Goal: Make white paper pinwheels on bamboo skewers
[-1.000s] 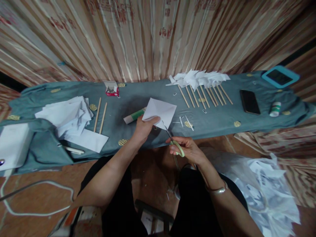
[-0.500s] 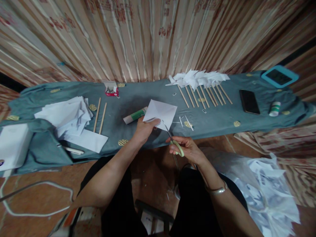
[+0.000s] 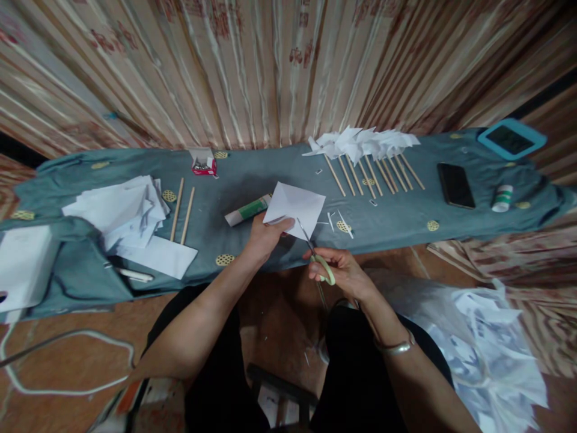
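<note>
My left hand [image 3: 267, 233] pinches the near left edge of a white square of paper [image 3: 295, 204], thumb on top and fingers beneath. A slit shows in the paper beside the thumb. My right hand [image 3: 340, 269] grips scissors [image 3: 323, 270] with pale green handles, and their blades lie over the near corner of the sheet. Whether the blades are parted I cannot tell. Behind my left hand, a green and white glue stick [image 3: 247, 210] lies on the cloth. Thin paper strips [image 3: 345, 224] are scattered right of the sheet.
Several paper pinwheels [image 3: 360, 144] on wooden sticks lie at the back. Left are a paper pile [image 3: 121, 207], two wooden sticks [image 3: 187, 215] and a small red box [image 3: 204, 166]. Right are a phone [image 3: 455, 186], a white-green cylinder [image 3: 502, 198] and a blue-framed device [image 3: 512, 139].
The paper and my left hand have shifted very slightly to the right. The scissors stay at the near corner, almost unmoved.
</note>
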{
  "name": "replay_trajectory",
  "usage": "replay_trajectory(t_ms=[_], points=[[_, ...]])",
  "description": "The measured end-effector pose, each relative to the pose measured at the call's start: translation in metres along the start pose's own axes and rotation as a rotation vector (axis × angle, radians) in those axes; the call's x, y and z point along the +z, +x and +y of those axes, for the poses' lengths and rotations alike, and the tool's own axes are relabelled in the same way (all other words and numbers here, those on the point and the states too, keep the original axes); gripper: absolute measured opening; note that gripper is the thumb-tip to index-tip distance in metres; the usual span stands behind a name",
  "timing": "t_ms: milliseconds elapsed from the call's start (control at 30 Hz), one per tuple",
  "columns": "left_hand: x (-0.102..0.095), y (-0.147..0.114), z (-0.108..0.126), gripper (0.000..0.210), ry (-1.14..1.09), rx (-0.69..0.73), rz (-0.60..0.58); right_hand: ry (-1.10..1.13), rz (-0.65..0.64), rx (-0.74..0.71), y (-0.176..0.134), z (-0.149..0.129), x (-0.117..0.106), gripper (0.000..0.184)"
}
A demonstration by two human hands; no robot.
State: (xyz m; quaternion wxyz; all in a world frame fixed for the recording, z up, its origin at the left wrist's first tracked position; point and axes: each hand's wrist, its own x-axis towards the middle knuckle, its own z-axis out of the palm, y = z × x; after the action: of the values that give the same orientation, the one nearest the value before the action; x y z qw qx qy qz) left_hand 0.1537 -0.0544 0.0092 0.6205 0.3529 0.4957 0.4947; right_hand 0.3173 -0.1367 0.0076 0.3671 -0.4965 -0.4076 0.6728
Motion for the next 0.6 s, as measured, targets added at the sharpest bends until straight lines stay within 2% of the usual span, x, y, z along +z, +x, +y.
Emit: replay_trajectory(t_ms=[600], points=[[0.0026,-0.0034,0.0007,0.022,0.018,-0.029,0.003,0.003,0.031,-0.002,0.0007,-0.0034,0.0018,0.040]])
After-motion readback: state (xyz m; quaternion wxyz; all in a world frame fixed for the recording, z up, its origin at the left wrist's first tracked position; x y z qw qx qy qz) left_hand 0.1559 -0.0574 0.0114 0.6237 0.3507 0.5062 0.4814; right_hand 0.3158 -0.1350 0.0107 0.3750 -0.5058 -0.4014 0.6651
